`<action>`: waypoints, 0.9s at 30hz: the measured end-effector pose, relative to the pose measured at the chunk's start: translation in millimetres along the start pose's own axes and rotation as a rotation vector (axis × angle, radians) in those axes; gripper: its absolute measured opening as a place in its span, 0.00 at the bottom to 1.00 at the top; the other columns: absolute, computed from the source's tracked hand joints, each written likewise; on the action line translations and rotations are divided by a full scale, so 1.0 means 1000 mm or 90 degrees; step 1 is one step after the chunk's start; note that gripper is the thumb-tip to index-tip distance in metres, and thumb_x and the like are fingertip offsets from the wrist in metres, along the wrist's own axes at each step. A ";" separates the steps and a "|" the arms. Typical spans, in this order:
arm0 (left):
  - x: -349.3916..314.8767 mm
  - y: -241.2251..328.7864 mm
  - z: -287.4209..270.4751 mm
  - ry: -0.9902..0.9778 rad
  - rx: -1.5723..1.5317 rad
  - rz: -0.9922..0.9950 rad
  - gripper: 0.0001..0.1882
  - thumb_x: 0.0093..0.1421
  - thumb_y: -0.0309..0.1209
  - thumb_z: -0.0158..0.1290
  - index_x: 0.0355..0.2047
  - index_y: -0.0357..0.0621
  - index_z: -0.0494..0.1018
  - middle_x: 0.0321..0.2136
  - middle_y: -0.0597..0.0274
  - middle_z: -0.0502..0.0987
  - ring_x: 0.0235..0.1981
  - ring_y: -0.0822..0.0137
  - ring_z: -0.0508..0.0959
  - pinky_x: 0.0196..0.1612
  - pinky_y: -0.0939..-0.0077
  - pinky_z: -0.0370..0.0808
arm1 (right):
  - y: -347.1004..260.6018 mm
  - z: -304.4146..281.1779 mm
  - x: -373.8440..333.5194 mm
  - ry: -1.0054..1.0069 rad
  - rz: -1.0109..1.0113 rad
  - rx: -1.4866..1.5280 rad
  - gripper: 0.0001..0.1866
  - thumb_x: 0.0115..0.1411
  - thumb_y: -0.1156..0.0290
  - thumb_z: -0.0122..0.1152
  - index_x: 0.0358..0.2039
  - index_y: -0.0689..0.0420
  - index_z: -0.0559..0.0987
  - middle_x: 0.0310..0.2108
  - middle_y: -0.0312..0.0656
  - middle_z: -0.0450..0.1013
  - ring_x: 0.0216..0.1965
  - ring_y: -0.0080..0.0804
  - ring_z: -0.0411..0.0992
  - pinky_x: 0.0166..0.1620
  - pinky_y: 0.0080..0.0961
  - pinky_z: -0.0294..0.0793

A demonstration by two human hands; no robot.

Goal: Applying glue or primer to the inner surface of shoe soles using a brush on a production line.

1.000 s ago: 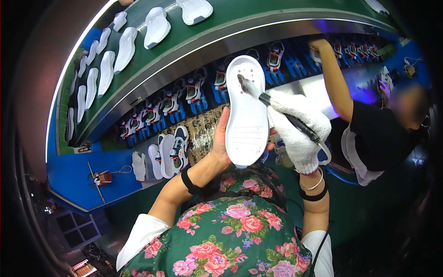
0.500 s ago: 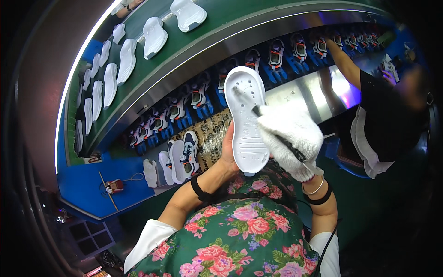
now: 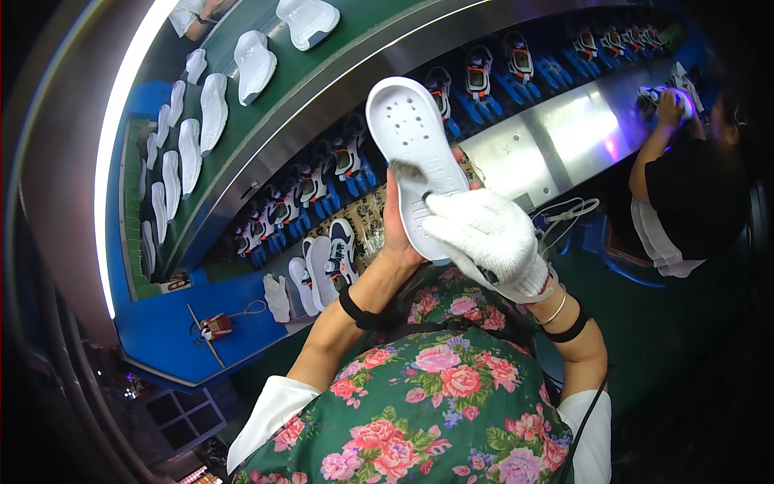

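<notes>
A white shoe sole (image 3: 413, 133) is held up in front of me, its inner face with small holes and ridges turned toward me. My bare left hand (image 3: 396, 219) is closed around its edges from behind, fingertips showing at its right side. A knitted white glove covers my right hand (image 3: 488, 235), which is closed on a small brush. The dark brush bristles (image 3: 409, 171) lie over the middle of the sole, smeared by motion; most of the handle is hidden by the glove.
Shoe uppers (image 3: 478, 74) on blue holders line the rack ahead. White soles (image 3: 214, 113) lie on the green belt at left. Shoes and soles (image 3: 321, 270) stand beside a white glove (image 3: 276, 298). At right, a co-worker (image 3: 685, 173) handles a shoe near the metal plate (image 3: 556, 133).
The brush has moved from the holed end of the sole to its middle. The sole has shifted up and left in view. The co-worker's arm has drawn back from the rack.
</notes>
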State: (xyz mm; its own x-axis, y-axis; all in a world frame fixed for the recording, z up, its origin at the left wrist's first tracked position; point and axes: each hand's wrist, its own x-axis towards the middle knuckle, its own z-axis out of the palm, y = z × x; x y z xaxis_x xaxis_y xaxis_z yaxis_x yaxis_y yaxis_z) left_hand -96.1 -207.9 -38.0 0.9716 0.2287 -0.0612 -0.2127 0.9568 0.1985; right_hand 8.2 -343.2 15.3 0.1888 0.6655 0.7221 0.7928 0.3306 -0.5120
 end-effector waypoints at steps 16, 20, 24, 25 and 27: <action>0.014 0.014 0.004 -0.021 -0.001 -0.024 0.47 0.61 0.70 0.39 0.70 0.50 0.53 0.65 0.49 0.62 0.52 0.40 0.74 0.51 0.40 0.77 | 0.008 -0.011 -0.010 0.024 0.042 0.114 0.11 0.47 0.77 0.72 0.34 0.56 0.85 0.36 0.43 0.81 0.36 0.39 0.80 0.38 0.31 0.79; 0.017 0.029 -0.003 -0.042 0.012 -0.125 0.48 0.62 0.68 0.40 0.71 0.48 0.49 0.65 0.40 0.59 0.55 0.38 0.73 0.52 0.40 0.76 | 0.004 -0.014 -0.019 -0.097 0.065 0.259 0.12 0.47 0.77 0.72 0.35 0.55 0.85 0.37 0.43 0.82 0.36 0.41 0.80 0.40 0.33 0.79; 0.029 0.041 0.004 -0.093 0.104 -0.188 0.45 0.63 0.61 0.45 0.71 0.45 0.50 0.65 0.31 0.56 0.53 0.33 0.74 0.53 0.43 0.76 | 0.013 -0.021 -0.016 -0.041 0.083 0.146 0.15 0.48 0.76 0.70 0.39 0.54 0.85 0.38 0.42 0.81 0.37 0.39 0.79 0.40 0.29 0.80; 0.032 0.042 0.002 -0.091 0.102 -0.183 0.45 0.63 0.61 0.45 0.71 0.45 0.50 0.65 0.31 0.56 0.53 0.33 0.74 0.53 0.43 0.76 | 0.008 -0.019 -0.017 -0.064 0.025 0.107 0.14 0.49 0.76 0.70 0.38 0.55 0.85 0.38 0.41 0.81 0.37 0.38 0.79 0.39 0.29 0.80; 0.036 0.046 0.000 -0.082 0.110 -0.262 0.49 0.59 0.64 0.46 0.71 0.46 0.51 0.64 0.35 0.57 0.48 0.42 0.73 0.45 0.52 0.75 | -0.002 -0.015 -0.021 -0.091 -0.020 0.104 0.12 0.48 0.76 0.71 0.36 0.55 0.85 0.36 0.41 0.81 0.35 0.36 0.79 0.37 0.29 0.79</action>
State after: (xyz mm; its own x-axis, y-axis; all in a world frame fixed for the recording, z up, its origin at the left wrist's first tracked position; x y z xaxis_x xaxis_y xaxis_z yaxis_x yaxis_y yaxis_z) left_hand -71.3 -155.4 -31.1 0.9788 -0.1987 -0.0492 0.2033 0.9168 0.3436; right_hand 11.2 -367.6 8.5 0.0722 0.7369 0.6721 0.6900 0.4497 -0.5672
